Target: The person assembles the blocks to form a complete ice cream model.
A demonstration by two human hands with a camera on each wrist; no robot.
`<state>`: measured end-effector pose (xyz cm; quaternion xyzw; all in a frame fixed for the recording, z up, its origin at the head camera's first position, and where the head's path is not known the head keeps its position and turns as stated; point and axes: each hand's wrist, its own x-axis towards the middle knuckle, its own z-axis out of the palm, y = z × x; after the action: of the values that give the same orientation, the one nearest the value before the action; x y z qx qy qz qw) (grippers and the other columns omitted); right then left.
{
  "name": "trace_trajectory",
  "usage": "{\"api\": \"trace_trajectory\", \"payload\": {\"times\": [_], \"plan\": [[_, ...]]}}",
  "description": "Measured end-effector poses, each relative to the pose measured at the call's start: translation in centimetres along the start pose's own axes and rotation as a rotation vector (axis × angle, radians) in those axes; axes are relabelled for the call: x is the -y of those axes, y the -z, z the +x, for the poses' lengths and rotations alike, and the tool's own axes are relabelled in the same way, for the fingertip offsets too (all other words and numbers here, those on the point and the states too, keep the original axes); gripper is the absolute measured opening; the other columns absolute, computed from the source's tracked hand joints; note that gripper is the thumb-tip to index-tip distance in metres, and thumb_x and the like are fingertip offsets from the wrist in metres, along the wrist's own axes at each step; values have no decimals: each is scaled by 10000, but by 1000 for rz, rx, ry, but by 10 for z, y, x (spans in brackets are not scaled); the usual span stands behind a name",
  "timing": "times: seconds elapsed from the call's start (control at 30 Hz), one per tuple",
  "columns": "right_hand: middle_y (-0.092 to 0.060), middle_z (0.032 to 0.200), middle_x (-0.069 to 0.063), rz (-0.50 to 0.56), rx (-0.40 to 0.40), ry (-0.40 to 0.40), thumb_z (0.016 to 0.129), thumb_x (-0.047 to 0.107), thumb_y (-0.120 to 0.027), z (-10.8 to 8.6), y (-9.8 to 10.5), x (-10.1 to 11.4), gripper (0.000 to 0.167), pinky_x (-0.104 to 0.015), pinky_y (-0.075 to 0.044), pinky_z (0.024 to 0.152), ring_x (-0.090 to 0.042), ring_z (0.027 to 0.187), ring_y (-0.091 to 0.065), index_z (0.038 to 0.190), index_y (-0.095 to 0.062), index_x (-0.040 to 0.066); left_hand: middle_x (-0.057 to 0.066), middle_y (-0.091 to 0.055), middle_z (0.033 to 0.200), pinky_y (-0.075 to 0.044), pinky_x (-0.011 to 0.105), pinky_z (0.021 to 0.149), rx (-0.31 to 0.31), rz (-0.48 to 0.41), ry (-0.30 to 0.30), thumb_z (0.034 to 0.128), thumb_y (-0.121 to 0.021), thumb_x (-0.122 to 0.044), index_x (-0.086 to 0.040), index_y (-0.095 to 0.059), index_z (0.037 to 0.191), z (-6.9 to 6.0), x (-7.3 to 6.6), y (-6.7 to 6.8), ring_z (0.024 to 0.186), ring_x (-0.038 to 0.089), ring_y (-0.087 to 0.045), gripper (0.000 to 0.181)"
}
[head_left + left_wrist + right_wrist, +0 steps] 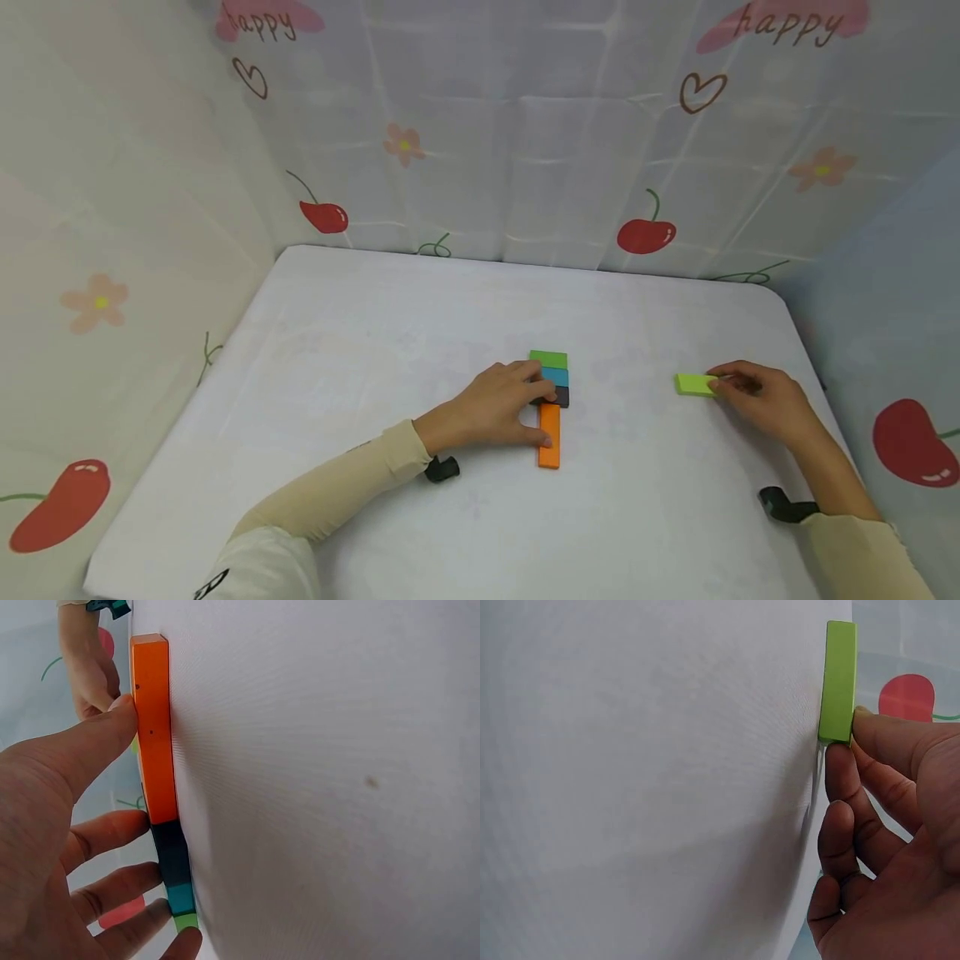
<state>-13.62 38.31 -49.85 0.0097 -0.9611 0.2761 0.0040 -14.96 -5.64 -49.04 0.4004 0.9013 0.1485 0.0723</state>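
Note:
Green (549,359), blue (556,377) and black (564,398) blocks lie side by side, touching, near the table's middle. An orange block (551,423) extends from the black one toward the near side, at right angles to it. My left hand (498,408) rests over this group, its thumb on the orange block and its fingers spread along the others. In the left wrist view the fingertips touch the dark block (171,855) and those beyond. Off to the right, my right hand (768,402) pinches one end of a light green block (692,384) between thumb and fingers.
Beneath everything is a white table (375,333) with rounded corners. A pale curtain (517,167) printed with cherries, flowers and hearts hangs behind it and along the sides. Small black devices (442,469) sit at both wrists.

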Motion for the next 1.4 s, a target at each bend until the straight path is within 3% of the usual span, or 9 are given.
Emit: {"api": "trace_trajectory", "payload": {"times": [0.43, 0.93, 1.4], "plan": [[-723, 995, -134, 11, 28, -30, 1066, 348, -687, 0, -3, 0, 359, -230, -430, 643, 9, 766, -499, 1251, -754, 49, -102, -534, 1215, -455, 327, 925, -8, -2, 7, 879, -788, -695, -328, -679, 1303, -1, 0, -2, 1195, 72, -537, 571], [-720, 1076, -227, 13, 45, -35, 1066, 334, -691, 10, -6, 13, 362, -238, -438, 668, -242, 887, -574, 1254, -728, 27, -101, -528, 1239, -468, 350, 965, -2, 4, 19, 882, -768, -720, -345, -670, 1320, 0, 0, -2, 1250, 86, -531, 585], [-715, 1040, -187, 45, 64, -25, 1067, 334, -687, 19, -10, 26, 368, -227, -447, 669, -175, 850, -552, 1246, -719, 14, -110, -516, 1229, -453, 344, 960, -11, -5, 15, 881, -766, -723, -343, -673, 1311, -1, 1, -3, 1220, 63, -513, 581]]}}
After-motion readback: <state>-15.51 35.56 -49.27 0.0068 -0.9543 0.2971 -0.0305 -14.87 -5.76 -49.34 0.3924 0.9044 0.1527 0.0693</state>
